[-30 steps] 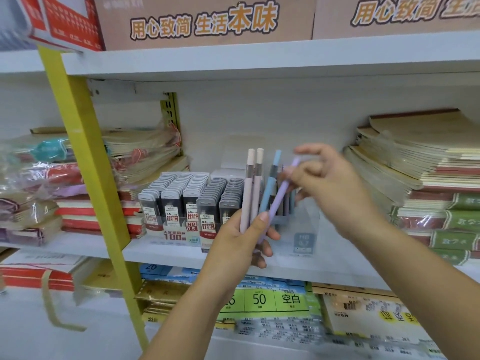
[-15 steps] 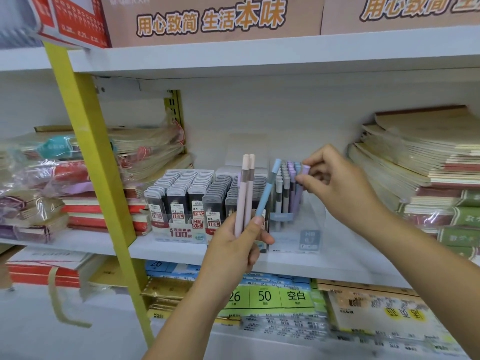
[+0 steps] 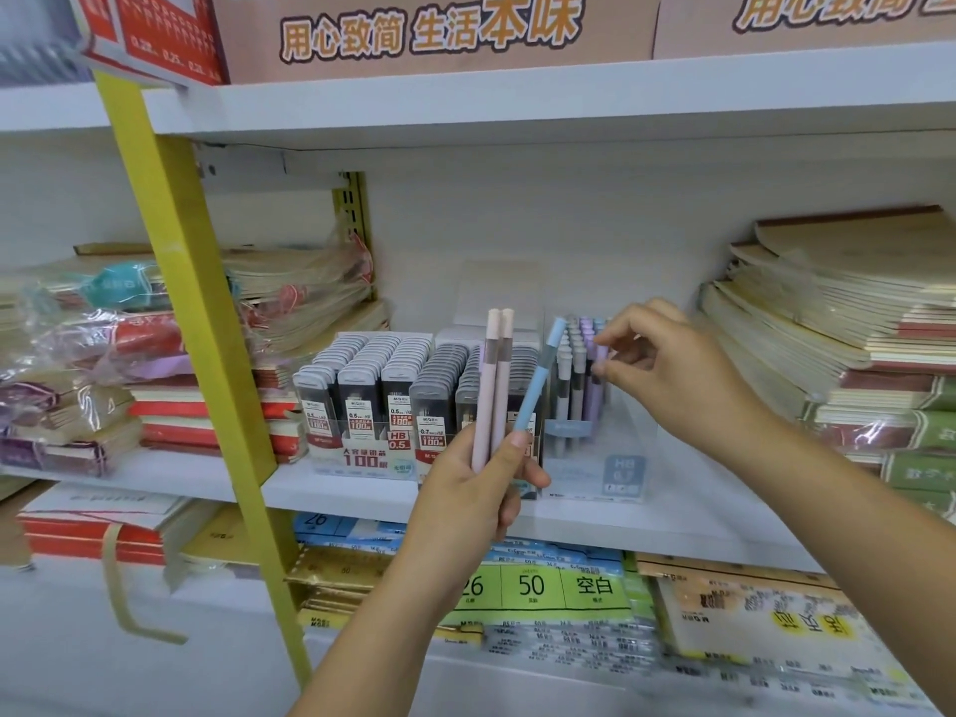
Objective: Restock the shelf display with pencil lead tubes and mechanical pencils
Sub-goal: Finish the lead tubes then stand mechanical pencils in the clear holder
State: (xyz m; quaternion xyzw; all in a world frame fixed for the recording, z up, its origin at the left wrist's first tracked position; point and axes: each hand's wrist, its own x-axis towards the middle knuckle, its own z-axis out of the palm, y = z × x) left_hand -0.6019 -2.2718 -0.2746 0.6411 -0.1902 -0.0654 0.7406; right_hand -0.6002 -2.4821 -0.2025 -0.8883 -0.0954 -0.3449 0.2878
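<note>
Mechanical pencils (image 3: pixel 571 375) and pencil lead tubes (image 3: pixel 362 385) stand side by side at the middle of a white shelf (image 3: pixel 352 489). Largest around them are the cardboard boxes (image 3: pixel 434 33) with orange lettering on the board above, the fanned stacks of notebooks (image 3: pixel 838 323) at the right end of the shelf, and the plastic-wrapped notebook packs (image 3: pixel 77 385) at the left. A yellow post (image 3: pixel 191 323) slants across the front of those packs. On the level below lie paper packs with a green label (image 3: pixel 533 587). The lead tubes, dark with grey caps, fill tight rows in a printed display tray (image 3: pixel 372 460). Just to its right a clear plastic box (image 3: pixel 621 468) holds the pencils upright in grey, purple and pale blue rows. The left hand (image 3: pixel 465 504) is raised in front of the tray with its fingers wrapped round three loose ones: two pink pencils (image 3: pixel 491 385), upright and touching, and a blue pencil (image 3: pixel 540 377) tilted right so that its top comes near the box. The right hand (image 3: pixel 672 375) reaches in from the right at the top of the box. Its thumb and forefinger pinch the top of a purple pencil (image 3: pixel 596 401) standing among the others, and its remaining fingers are loosely curled.
</note>
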